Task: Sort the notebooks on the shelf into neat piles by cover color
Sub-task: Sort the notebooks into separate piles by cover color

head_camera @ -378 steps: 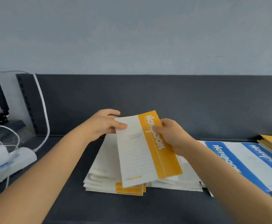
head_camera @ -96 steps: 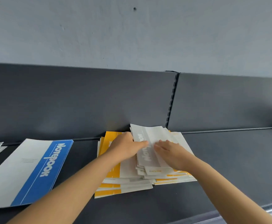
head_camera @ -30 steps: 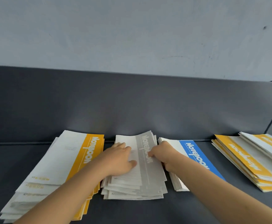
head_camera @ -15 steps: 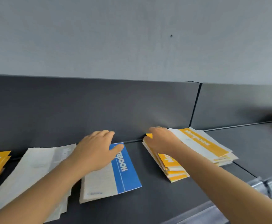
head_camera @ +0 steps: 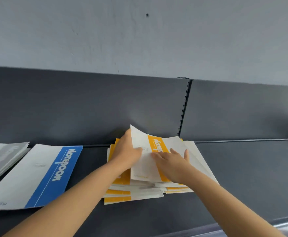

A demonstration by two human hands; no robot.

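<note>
My left hand pinches the raised left edge of the top yellow notebook to lift it off the pile on the shelf, while my right hand lies flat, fingers straight, steadying it.

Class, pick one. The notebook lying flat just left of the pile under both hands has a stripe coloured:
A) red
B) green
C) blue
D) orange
C: left of the orange pile, whose top notebook the left hand grips, the flat notebook shows a blue stripe.
</note>
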